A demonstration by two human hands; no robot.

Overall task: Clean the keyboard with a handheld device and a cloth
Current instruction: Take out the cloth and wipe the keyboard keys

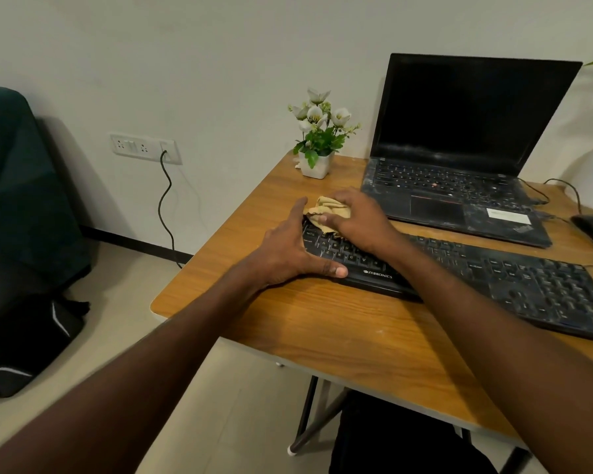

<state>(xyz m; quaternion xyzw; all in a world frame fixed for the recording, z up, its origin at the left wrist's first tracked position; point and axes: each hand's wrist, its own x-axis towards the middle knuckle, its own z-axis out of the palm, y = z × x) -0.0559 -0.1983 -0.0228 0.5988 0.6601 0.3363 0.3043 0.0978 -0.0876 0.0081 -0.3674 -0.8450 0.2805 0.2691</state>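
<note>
Across the wooden counter (322, 319) the black keyboard (493, 278) lies slanting from the frame's middle toward the lower right, in front of the open laptop (459, 148). Your left hand (285, 248) spans its left end, fingers fairly straight, thumb on the front edge; brace firmly there so the board does not slide. Your right hand (356, 217) presses the bunched tan cloth (329, 208) flat onto the top-left keys, fingers curled over it. Wipe row by row toward the dusty right-hand keys, with light pressure. No handheld device is in sight.
</note>
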